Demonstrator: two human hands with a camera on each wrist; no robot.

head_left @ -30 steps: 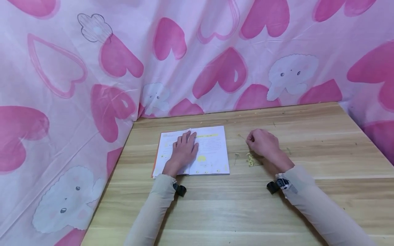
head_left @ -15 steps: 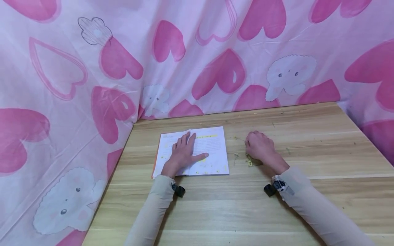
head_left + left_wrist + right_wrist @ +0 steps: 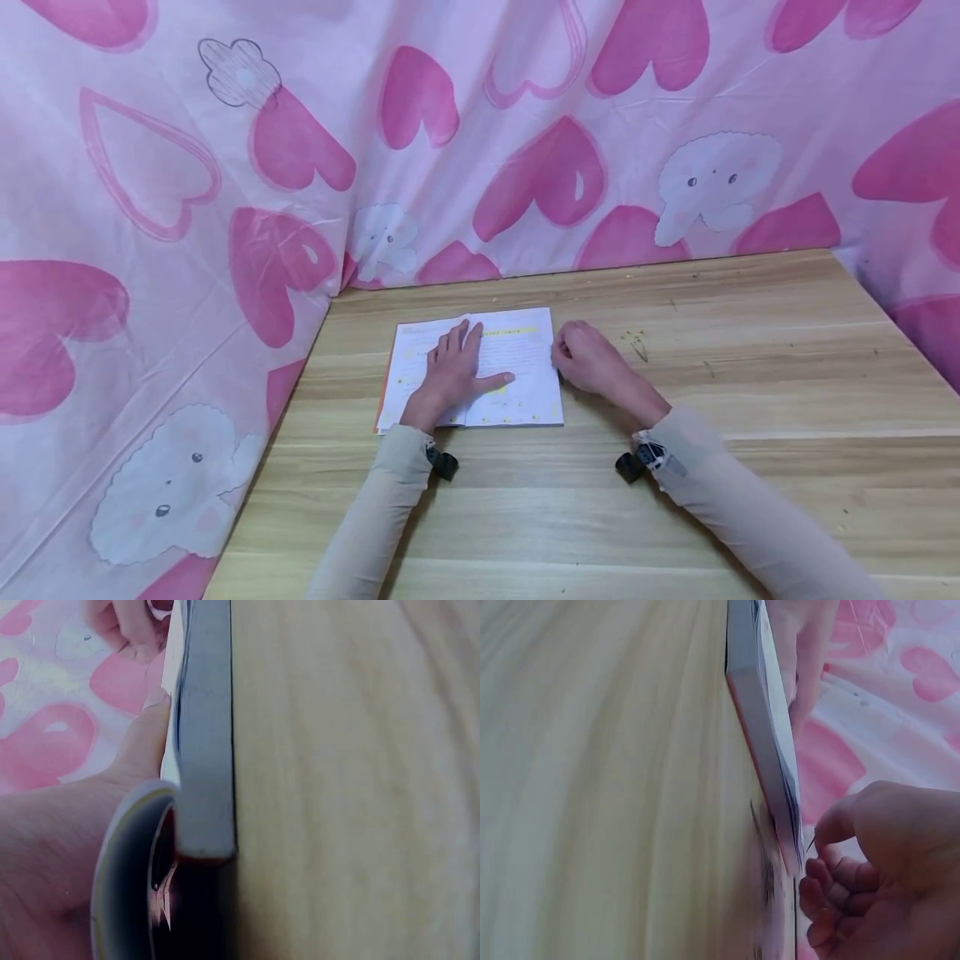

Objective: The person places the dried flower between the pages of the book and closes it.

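Note:
An open book (image 3: 534,375) with white pages and yellow print lies on the wooden table. My left hand (image 3: 452,372) rests flat across its fold, fingers spread and thumb out on the right page. Seen from the left wrist, the thumb (image 3: 146,735) lies along the page above the book's thick edge (image 3: 206,735). My right hand (image 3: 592,360) is at the book's right edge, fingers curled. In the right wrist view its thumb and fingertips pinch a thin dark stem (image 3: 811,844), whose far end is hidden.
Several small dried yellow-green sprigs (image 3: 637,344) lie on the table beyond the right hand. Bits of plant litter are scattered farther back and right. A pink heart-patterned cloth (image 3: 420,192) hangs along the left and back table edges.
My right hand has moved left to the book's edge with the pinched stem, uncovering sprigs behind it. My left thumb has spread outward on the right page; the rest of that hand stays put.

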